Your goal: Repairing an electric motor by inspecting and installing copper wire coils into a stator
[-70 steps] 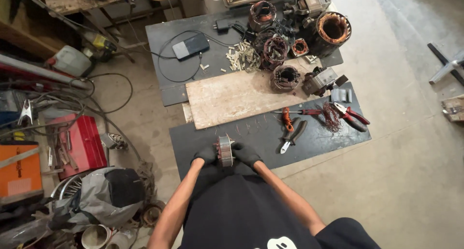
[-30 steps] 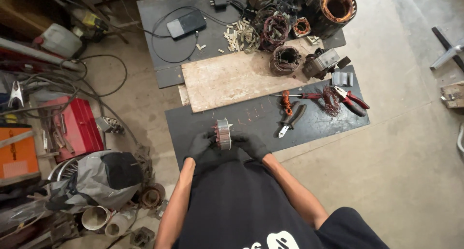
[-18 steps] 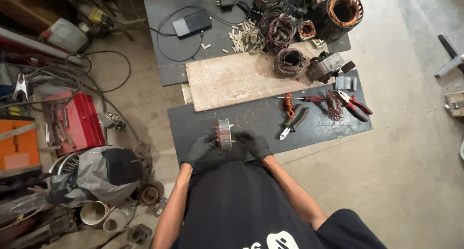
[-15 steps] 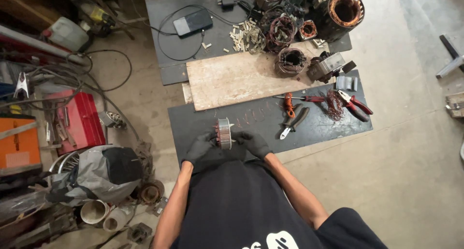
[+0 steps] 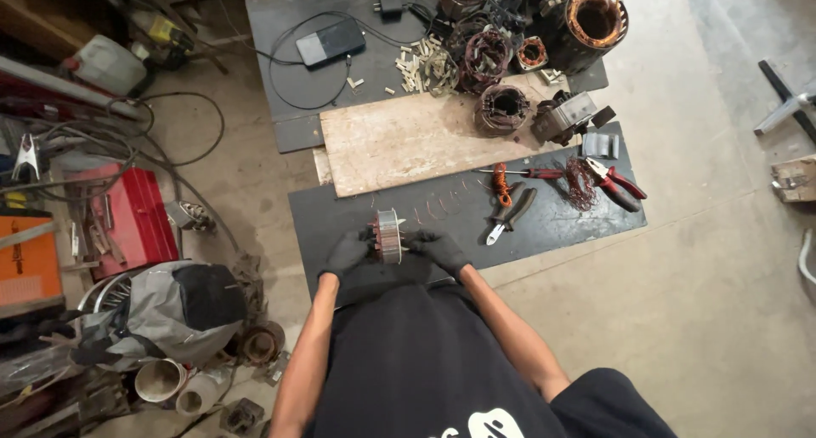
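Both my hands wear black gloves and grip a small round motor stator (image 5: 389, 235) of stacked grey metal with copper windings. My left hand (image 5: 347, 254) holds its left side and my right hand (image 5: 437, 249) its right side. I hold it just above the near edge of a dark mat (image 5: 561, 226) on the floor. My arms reach down from my black shirt at the bottom of the view.
A wooden board (image 5: 408, 141) lies beyond the mat. Pliers (image 5: 510, 215), a red-handled cutter (image 5: 619, 183) and copper wire (image 5: 581, 181) lie to the right. Several wound stators (image 5: 503, 107) crowd the far right. A red toolbox (image 5: 127, 217) and cables sit at left.
The view has shifted slightly, and my hands with the stator have stayed together at the mat's near edge. Nothing on the floor has moved.
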